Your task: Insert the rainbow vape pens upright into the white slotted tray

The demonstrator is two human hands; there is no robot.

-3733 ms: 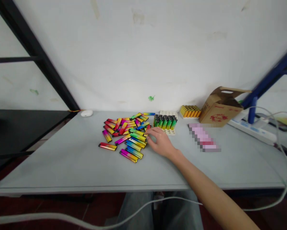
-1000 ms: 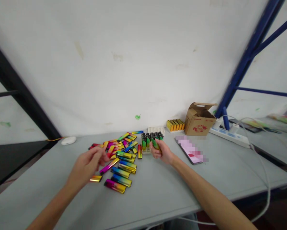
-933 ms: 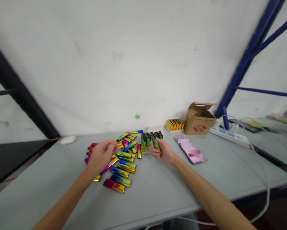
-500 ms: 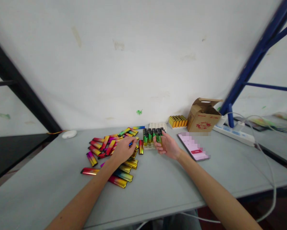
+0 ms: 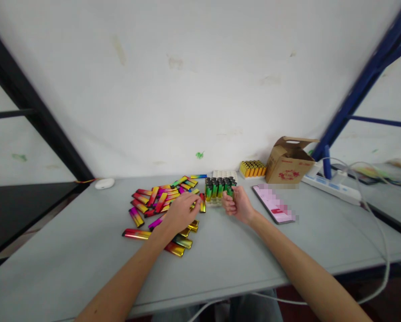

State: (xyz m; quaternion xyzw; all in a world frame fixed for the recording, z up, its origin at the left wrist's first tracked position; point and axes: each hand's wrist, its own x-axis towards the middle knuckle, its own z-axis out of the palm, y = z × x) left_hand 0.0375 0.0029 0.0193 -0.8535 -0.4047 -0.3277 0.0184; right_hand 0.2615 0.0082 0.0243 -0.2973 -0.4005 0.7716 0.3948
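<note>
A loose pile of shiny red, yellow, purple and blue-green flat tubes (image 5: 160, 202) lies left of centre on the grey table. Over the right part of this pile is my left hand (image 5: 183, 209), its fingers curled together; what they hold, if anything, is hidden. My right hand (image 5: 238, 205) is closed around a green tube with a dark top, at the front right corner of a pale tray. Upright green-yellow tubes with black tops (image 5: 214, 188) stand in rows in that tray. A single red and yellow tube (image 5: 203, 203) lies between the hands.
Behind the filled tray is a pale tray with holes (image 5: 225, 173). Yellow cylinders (image 5: 253, 168) stand by an open cardboard box (image 5: 289, 163). A phone (image 5: 274, 204), a power strip (image 5: 332, 188) and white cables are at the right. A white case (image 5: 104, 183) lies far left.
The view has shifted slightly, so the table items appear further right. My right hand's fingers have curled in more around the green tube. My left hand stays over the pile.
</note>
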